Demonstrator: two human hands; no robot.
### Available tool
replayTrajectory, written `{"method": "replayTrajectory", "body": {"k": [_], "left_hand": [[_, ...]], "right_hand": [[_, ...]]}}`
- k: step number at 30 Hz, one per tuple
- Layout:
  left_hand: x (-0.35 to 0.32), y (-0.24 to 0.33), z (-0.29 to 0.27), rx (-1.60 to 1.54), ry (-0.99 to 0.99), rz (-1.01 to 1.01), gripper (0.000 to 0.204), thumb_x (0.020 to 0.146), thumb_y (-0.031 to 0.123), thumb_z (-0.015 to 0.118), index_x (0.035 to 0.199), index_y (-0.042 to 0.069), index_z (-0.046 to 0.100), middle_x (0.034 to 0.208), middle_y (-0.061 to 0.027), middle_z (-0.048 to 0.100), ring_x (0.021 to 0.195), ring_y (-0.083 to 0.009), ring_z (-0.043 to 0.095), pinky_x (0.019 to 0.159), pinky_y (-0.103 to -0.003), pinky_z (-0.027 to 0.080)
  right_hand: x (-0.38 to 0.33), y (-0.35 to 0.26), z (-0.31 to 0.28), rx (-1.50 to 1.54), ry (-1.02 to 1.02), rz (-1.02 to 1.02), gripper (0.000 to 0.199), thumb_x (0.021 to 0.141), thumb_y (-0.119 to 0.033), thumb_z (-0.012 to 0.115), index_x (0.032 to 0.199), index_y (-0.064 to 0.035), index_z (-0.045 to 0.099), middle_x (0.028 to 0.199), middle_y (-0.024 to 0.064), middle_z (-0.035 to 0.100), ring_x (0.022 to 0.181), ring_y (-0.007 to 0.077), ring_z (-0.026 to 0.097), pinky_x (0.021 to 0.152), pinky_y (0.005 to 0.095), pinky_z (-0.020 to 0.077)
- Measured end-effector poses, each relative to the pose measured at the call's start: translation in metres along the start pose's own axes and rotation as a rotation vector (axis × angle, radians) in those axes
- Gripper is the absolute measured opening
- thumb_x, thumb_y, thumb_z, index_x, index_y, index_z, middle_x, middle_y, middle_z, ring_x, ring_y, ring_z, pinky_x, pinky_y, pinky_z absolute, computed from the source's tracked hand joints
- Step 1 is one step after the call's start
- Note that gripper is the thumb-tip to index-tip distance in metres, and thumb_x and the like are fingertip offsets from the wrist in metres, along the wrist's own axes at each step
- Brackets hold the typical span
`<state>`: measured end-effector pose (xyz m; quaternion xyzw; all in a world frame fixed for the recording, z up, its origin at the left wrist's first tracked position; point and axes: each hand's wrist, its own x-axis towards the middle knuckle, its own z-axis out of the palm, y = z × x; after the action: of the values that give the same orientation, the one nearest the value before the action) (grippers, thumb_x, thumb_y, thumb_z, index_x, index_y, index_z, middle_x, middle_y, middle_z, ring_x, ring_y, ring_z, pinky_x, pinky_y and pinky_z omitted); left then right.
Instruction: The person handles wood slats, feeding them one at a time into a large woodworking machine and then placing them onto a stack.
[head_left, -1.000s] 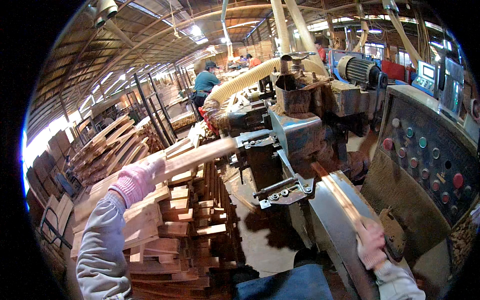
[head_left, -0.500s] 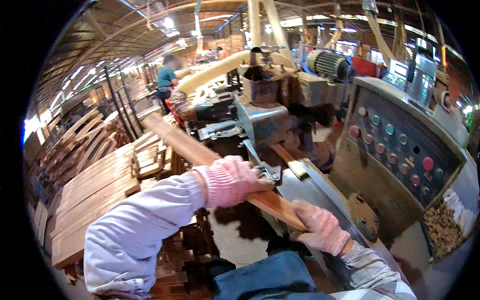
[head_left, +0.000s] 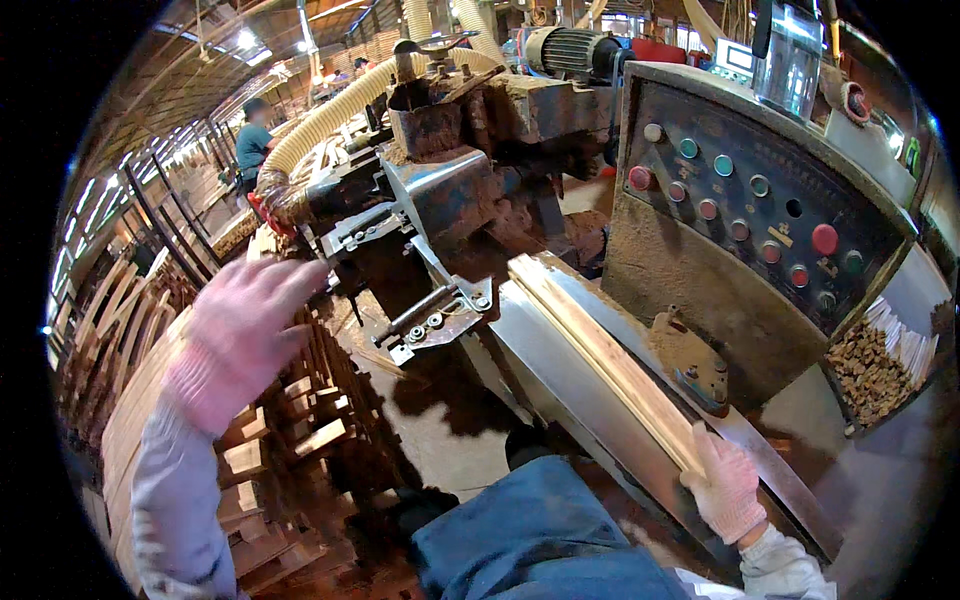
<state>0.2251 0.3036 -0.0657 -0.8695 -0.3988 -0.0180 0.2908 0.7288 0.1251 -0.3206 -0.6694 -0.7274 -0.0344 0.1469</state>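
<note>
A pale wooden board (head_left: 605, 370) lies lengthwise along the metal machine bed (head_left: 540, 365), against the guide on its right. My right hand (head_left: 727, 482), in a pinkish knitted glove, grips the board's near end. At the left, my left hand (head_left: 243, 330), gloved alike and slightly blurred, is raised with its fingers apart and nothing in it. Below it are stacked wood pieces (head_left: 315, 440). A metal bracket with bolts (head_left: 435, 320) sticks out beside the bed's far end, between my hands.
Ahead stands the woodworking machine (head_left: 440, 190) with a ribbed hose (head_left: 325, 130) and a motor (head_left: 570, 50). A control panel (head_left: 740, 190) with coloured buttons rises at the right. A box of wood scraps (head_left: 880, 370) sits beside it. Another person (head_left: 252, 145) stands far left.
The board, held slantwise in both hands before, now lies on the machine bed. My left hand has let go and moved left; my right holds the near end. The view has turned right.
</note>
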Motion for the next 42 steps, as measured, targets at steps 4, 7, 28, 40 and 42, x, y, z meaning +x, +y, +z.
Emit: {"method": "replayTrajectory", "body": {"k": [4, 7, 28, 40, 42], "left_hand": [[-0.145, -0.026, -0.039, 0.123, 0.085, -0.393, 0.068, 0.078, -0.001, 0.077, 0.143, 0.007, 0.061, 0.126, -0.0175, 0.069, 0.12, -0.036, 0.065, 0.103, -0.046, 0.052], [-0.274, -0.051, -0.044, 0.196, 0.063, -0.628, 0.06, 0.087, -0.006, 0.062, 0.146, 0.006, 0.06, 0.132, -0.0199, 0.068, 0.12, -0.0364, 0.066, 0.103, -0.045, 0.052], [-0.558, -0.035, 0.004, 0.272, -0.247, -1.14, 0.072, 0.083, 0.017, 0.052, 0.154, 0.005, 0.054, 0.154, -0.019, 0.057, 0.146, -0.0368, 0.048, 0.127, -0.044, 0.029], [-0.465, -0.012, -0.037, 0.391, -0.038, -0.956, 0.047, 0.078, 0.023, 0.066, 0.121, 0.003, 0.068, 0.114, -0.0185, 0.067, 0.111, -0.0431, 0.06, 0.109, -0.051, 0.043], [-0.421, -0.004, -0.051, 0.5, -0.004, -0.813, 0.045, 0.077, 0.018, 0.068, 0.119, 0.002, 0.067, 0.11, -0.0176, 0.067, 0.108, -0.0414, 0.061, 0.106, -0.053, 0.044]], "right_hand": [[0.072, -0.019, 0.028, -0.01, 0.136, -0.102, 0.091, 0.079, -0.028, 0.084, 0.158, -0.0075, 0.044, 0.136, 0.0148, 0.062, 0.11, 0.037, 0.061, 0.094, 0.0486, 0.0506], [0.124, -0.024, 0.047, -0.043, 0.206, -0.086, 0.091, 0.083, -0.027, 0.082, 0.161, -0.0091, 0.04, 0.139, 0.0144, 0.059, 0.114, 0.0358, 0.058, 0.098, 0.048, 0.049], [-0.039, 0.014, -0.032, 0.106, -0.109, -0.026, 0.055, 0.074, -0.01, 0.08, 0.127, -0.0065, 0.067, 0.124, 0.0193, 0.068, 0.103, 0.0438, 0.065, 0.084, 0.0509, 0.0531], [0.097, -0.009, 0.023, -0.047, 0.077, -0.477, 0.036, 0.086, -0.016, 0.063, 0.121, -0.0155, 0.07, 0.113, 0.0134, 0.068, 0.101, 0.04, 0.066, 0.081, 0.0483, 0.0532], [0.128, -0.017, 0.043, 0.023, 0.115, -0.497, 0.031, 0.085, -0.014, 0.062, 0.115, -0.0144, 0.069, 0.107, 0.0128, 0.067, 0.1, 0.0385, 0.066, 0.081, 0.0484, 0.0528]]}}
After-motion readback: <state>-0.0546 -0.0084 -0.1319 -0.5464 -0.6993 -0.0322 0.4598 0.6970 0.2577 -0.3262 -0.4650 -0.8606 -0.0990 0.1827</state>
